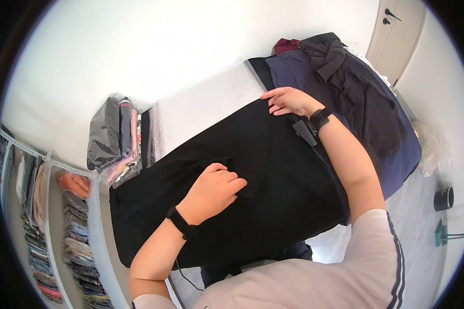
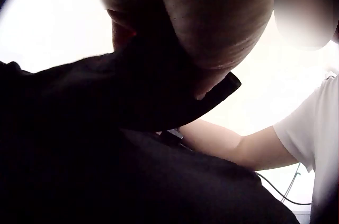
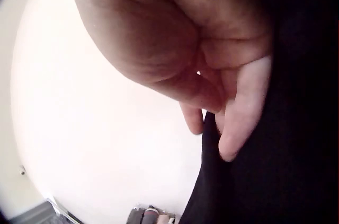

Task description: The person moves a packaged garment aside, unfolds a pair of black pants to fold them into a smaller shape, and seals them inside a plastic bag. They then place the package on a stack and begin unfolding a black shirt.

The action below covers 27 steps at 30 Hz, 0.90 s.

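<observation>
A large black garment (image 1: 294, 170) is spread over the table, its dark folds hard to make out. My left hand (image 1: 214, 190) is over its middle with fingers curled, gripping a raised fold. In the left wrist view that black fold (image 2: 212, 99) passes under the thumb of the left hand (image 2: 222, 17). At the garment's far edge, my right hand (image 1: 291, 101) pinches the corner between thumb and fingers. The right wrist view has the right hand (image 3: 175, 44) at the edge of the black cloth (image 3: 302, 128), which hangs down beside the fingers.
Behind the garment lies a clear plastic-covered white surface (image 1: 206, 110). Dark clothes (image 1: 355, 98) are heaped at the right end. Bagged folded clothes (image 1: 108, 136) stand at the back left. Shelves of folded garments (image 1: 80, 237) line the left side. A black cup (image 1: 443, 199) is at the far right.
</observation>
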Each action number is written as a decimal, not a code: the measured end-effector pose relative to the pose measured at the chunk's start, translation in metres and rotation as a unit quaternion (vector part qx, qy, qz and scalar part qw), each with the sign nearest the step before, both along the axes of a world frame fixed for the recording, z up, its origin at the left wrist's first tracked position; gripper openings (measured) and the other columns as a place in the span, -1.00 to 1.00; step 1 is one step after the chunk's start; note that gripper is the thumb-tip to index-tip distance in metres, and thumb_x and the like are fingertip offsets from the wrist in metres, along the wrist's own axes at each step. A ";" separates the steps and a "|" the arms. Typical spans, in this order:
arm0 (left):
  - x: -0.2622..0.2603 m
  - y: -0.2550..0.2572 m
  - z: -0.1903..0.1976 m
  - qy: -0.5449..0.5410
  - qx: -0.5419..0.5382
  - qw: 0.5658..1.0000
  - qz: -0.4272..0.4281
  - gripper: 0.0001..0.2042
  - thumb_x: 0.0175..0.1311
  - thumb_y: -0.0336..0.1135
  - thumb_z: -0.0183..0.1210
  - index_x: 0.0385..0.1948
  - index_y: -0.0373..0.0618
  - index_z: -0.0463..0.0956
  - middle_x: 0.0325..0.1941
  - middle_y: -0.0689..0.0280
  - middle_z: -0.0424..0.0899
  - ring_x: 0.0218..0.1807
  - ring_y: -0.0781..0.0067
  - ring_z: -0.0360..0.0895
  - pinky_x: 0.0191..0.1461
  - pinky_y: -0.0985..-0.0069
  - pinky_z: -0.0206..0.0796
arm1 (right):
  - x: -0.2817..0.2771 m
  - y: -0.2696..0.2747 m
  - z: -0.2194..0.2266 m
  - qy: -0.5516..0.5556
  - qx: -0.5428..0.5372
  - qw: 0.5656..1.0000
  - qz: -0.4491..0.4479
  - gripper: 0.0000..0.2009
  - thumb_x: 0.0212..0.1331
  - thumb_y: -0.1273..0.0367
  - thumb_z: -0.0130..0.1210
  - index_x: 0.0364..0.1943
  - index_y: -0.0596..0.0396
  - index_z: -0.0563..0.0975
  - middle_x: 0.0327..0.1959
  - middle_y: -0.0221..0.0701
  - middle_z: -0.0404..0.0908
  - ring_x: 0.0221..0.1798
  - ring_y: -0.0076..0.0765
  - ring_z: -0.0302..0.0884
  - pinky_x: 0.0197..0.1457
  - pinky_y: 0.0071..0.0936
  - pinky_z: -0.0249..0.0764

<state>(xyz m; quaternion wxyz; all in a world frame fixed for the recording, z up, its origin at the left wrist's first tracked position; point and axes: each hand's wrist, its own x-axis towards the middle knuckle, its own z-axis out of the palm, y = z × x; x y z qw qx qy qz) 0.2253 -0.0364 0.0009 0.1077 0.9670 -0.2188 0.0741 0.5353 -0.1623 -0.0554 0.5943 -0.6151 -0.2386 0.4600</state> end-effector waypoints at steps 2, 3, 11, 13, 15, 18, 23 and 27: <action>-0.002 -0.004 0.004 -0.038 0.000 0.999 -0.014 -0.71 -0.18 -0.49 0.23 -0.33 -0.07 0.45 -0.49 0.36 0.46 -0.39 0.37 0.48 -0.17 0.45 0.31 | 0.000 0.001 -0.001 -0.078 -0.026 0.997 0.009 -0.65 0.13 0.62 -0.14 0.00 0.10 0.49 -0.40 -0.43 0.54 -0.38 -0.52 0.57 -0.27 -0.60 0.59; -0.005 -0.006 0.006 -0.023 0.016 0.999 0.023 -0.71 -0.17 -0.48 0.23 -0.31 -0.06 0.46 -0.48 0.36 0.46 -0.42 0.37 0.49 -0.25 0.46 0.32 | 0.004 0.003 -0.005 -0.106 -0.043 0.993 0.006 -0.67 0.12 0.61 -0.13 -0.05 0.10 0.52 -0.46 -0.47 0.50 -0.45 -0.56 0.51 -0.34 -0.63 0.55; -0.013 -0.015 0.010 0.020 -0.025 0.993 0.111 -0.61 -0.18 -0.48 0.27 -0.18 -0.09 0.50 -0.40 0.27 0.51 -0.36 0.27 0.52 -0.33 0.46 0.37 | 0.005 -0.004 -0.002 -0.209 -0.018 0.978 -0.021 -0.69 0.10 0.52 -0.11 -0.05 -0.01 0.48 -0.67 -0.62 0.28 -0.69 -0.73 0.18 -0.67 -0.73 0.16; -0.010 -0.015 0.008 -0.003 -0.025 0.996 0.091 -0.64 -0.18 -0.48 0.28 -0.22 -0.11 0.52 -0.42 0.26 0.49 -0.37 0.26 0.50 -0.32 0.45 0.37 | 0.005 -0.007 0.003 -0.190 0.009 0.982 0.017 -0.64 0.09 0.53 -0.09 0.01 -0.04 0.44 -0.71 -0.64 0.23 -0.71 -0.76 0.12 -0.70 -0.73 0.07; -0.008 -0.016 0.009 -0.009 -0.038 0.997 0.068 -0.65 -0.20 -0.48 0.29 -0.24 -0.11 0.53 -0.42 0.26 0.48 -0.36 0.25 0.49 -0.31 0.44 0.36 | 0.002 -0.007 0.005 -0.194 0.009 0.981 0.025 -0.63 0.06 0.55 -0.05 0.00 -0.04 0.46 -0.68 -0.67 0.18 -0.70 -0.77 0.07 -0.69 -0.75 0.03; -0.008 -0.016 0.013 -0.011 -0.074 0.996 0.043 -0.65 -0.24 -0.49 0.29 -0.27 -0.13 0.54 -0.43 0.26 0.46 -0.36 0.24 0.46 -0.29 0.44 0.35 | 0.000 -0.006 0.004 -0.265 0.022 0.964 0.011 -0.62 0.04 0.56 0.03 0.00 -0.05 0.49 -0.65 -0.71 0.12 -0.66 -0.79 0.01 -0.66 -0.77 -0.01; -0.009 -0.010 0.009 -0.017 -0.134 0.989 0.063 -0.65 -0.26 -0.52 0.27 -0.28 -0.16 0.55 -0.43 0.23 0.44 -0.35 0.21 0.44 -0.28 0.43 0.33 | 0.005 0.001 -0.006 -0.360 0.041 0.932 0.013 -0.69 0.04 0.56 0.12 -0.09 -0.02 0.58 -0.61 -0.71 0.22 -0.56 -0.77 0.10 -0.49 -0.74 0.14; -0.007 -0.008 0.000 -0.016 -0.163 0.984 0.067 -0.71 -0.16 -0.51 0.24 -0.28 -0.20 0.54 -0.46 0.19 0.44 -0.38 0.21 0.45 -0.29 0.42 0.33 | 0.010 0.005 -0.012 -0.335 0.039 0.940 0.044 -0.75 0.01 0.55 0.14 -0.18 0.05 0.61 -0.51 -0.56 0.54 -0.40 -0.65 0.38 -0.26 -0.65 0.34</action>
